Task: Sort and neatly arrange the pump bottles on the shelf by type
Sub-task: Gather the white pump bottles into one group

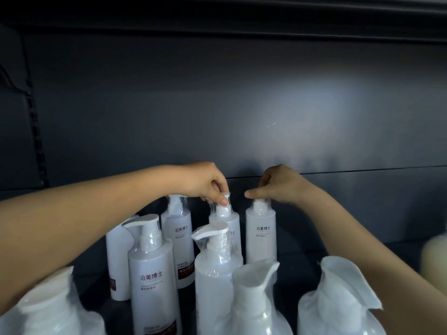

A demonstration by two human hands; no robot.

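Several white pump bottles wrapped in clear film stand on a dark shelf (302, 267). My left hand (203, 181) pinches the pump head of a back-row bottle (225, 221) between thumb and fingers. My right hand (278, 184) grips the pump head of the neighbouring back-row bottle (261, 235), its fingers curled over the top and the thumb pointing left. Another back-row bottle (177, 235) stands left of these, partly under my left hand. Two bottles (152, 274) (214, 269) stand in front of them.
Large white pump tops (254, 286) (343, 284) (46, 303) fill the near foreground. A further white bottle (118, 259) stands at the left behind the front one. A blurred pale object (435, 257) sits at the right edge. The dark back panel (242, 105) rises behind; a slotted upright (36, 122) runs at left.
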